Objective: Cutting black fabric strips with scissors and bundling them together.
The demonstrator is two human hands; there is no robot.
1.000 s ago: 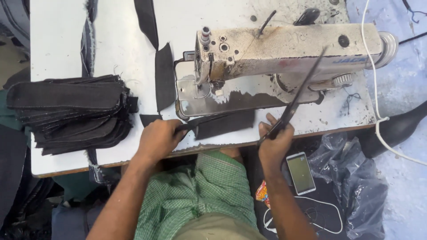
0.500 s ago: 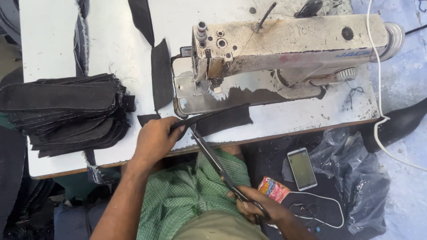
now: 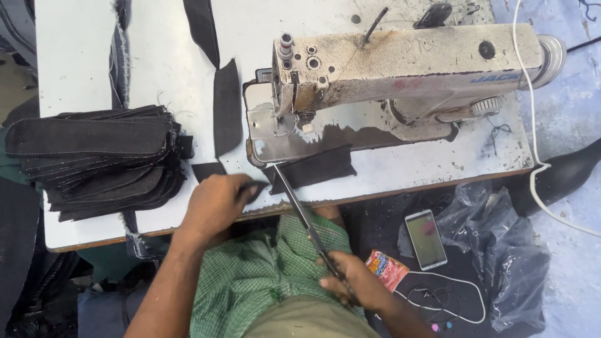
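R hand (image 3: 350,281) nearest, over lap, fist closed on scissors (image 3: 307,222) handles; blades angle up to dark fabric piece (image 3: 313,168) at table (image 3: 81,62) edge. L hand (image 3: 216,201) pins same fabric flat. Behind: sewing machine (image 3: 400,69); fabric stack (image 3: 100,159) left.
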